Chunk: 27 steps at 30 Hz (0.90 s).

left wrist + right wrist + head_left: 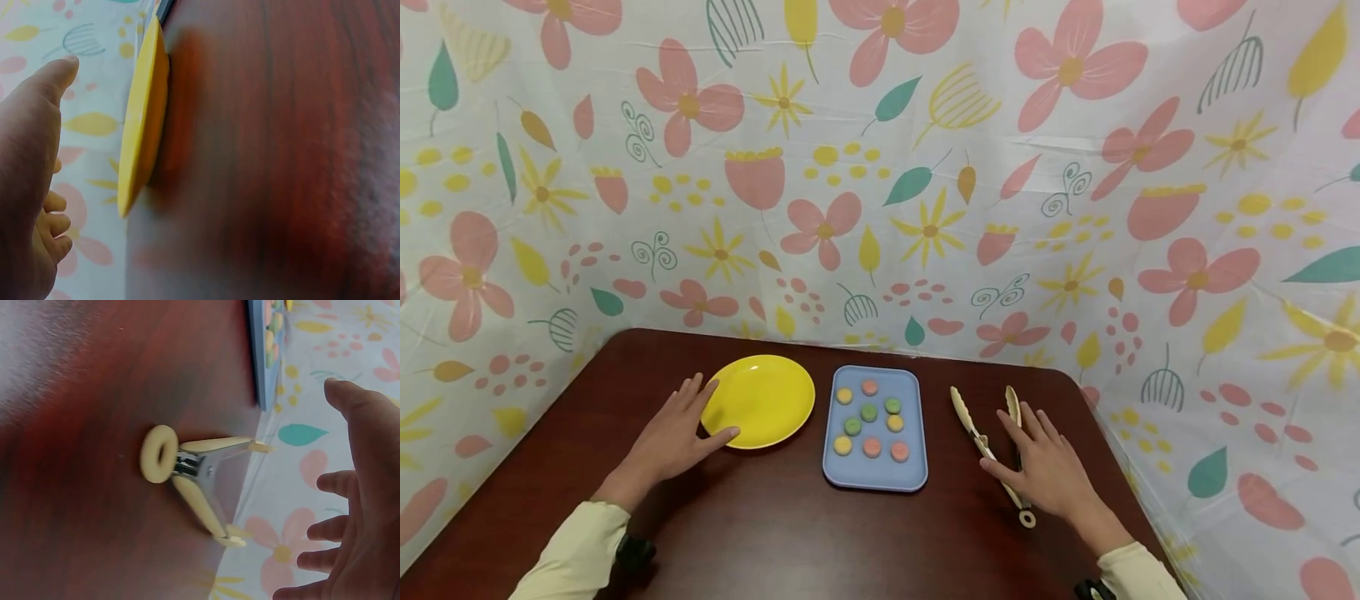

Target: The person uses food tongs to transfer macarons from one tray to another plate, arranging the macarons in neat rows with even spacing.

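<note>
My left hand [670, 437] is spread at the left edge of a round yellow plate [763, 400], overlapping its rim in the head view. In the left wrist view, the hand [28, 162] shows above the plate [142, 119], with nothing held. Over a pair of cream-coloured tongs [977, 437] hovers my right hand [1045, 462], fingers spread. The right wrist view has these tongs [203, 497] lying with arms apart and a ring at the hinge end, while the hand [356, 506] is raised above them.
Between the hands lies a blue tray [876, 475] bearing several small round pieces in pink, green and yellow, including a green one [868, 412]. Everything stands on a dark brown table [790, 533]. A flower-patterned curtain [865, 167] hangs behind and along both sides.
</note>
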Each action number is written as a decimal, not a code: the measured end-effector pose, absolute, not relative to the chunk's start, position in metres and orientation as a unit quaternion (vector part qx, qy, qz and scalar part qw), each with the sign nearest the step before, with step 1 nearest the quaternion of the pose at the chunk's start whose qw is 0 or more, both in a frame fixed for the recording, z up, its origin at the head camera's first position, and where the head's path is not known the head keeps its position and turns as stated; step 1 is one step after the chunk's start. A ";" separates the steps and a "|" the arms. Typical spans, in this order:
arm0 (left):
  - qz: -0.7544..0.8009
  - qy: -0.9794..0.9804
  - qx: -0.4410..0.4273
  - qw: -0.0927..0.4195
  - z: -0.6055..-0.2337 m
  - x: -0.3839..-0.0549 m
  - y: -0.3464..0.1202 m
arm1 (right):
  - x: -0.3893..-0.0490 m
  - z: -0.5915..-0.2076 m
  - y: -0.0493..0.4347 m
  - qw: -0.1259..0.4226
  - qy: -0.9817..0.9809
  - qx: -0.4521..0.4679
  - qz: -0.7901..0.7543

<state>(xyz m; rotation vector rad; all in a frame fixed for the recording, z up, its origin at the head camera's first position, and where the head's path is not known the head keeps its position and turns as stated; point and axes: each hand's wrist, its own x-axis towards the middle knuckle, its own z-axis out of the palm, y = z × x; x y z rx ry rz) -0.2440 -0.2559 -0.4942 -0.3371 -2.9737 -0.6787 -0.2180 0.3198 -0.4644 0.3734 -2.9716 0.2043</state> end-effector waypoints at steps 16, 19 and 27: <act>-0.324 -0.944 -0.040 -0.044 -0.520 -0.245 -0.268 | -0.212 -0.489 0.328 0.074 -0.986 0.084 0.127; -0.334 -0.941 -0.040 -0.046 -0.525 -0.245 -0.268 | -0.212 -0.492 0.327 0.068 -0.986 0.072 0.136; -0.352 -0.934 -0.048 -0.034 -0.531 -0.247 -0.266 | -0.214 -0.499 0.325 0.058 -0.987 0.039 0.145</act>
